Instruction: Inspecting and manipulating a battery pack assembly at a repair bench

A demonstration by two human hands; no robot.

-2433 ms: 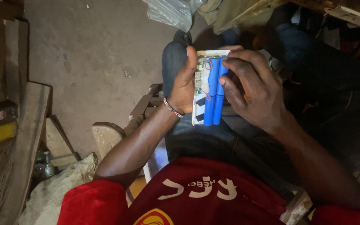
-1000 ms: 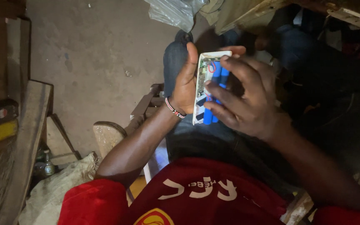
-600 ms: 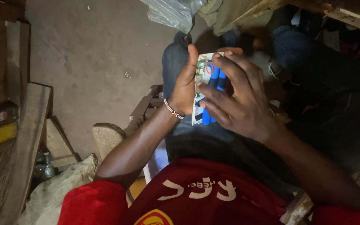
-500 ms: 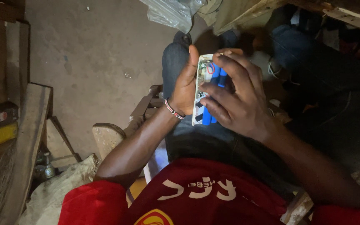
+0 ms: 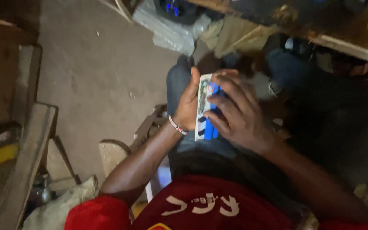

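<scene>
Blue cells (image 5: 210,127), white patterned card (image 5: 202,108), red shirt (image 5: 201,208).

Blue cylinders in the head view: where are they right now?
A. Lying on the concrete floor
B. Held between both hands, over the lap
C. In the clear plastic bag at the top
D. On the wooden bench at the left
B: the blue cylinders sit against a pale card, with the left hand behind it and the right hand curled over the front, above the lap.

Blue cells (image 5: 209,127) on a pale card (image 5: 201,106), upright over the lap
</scene>
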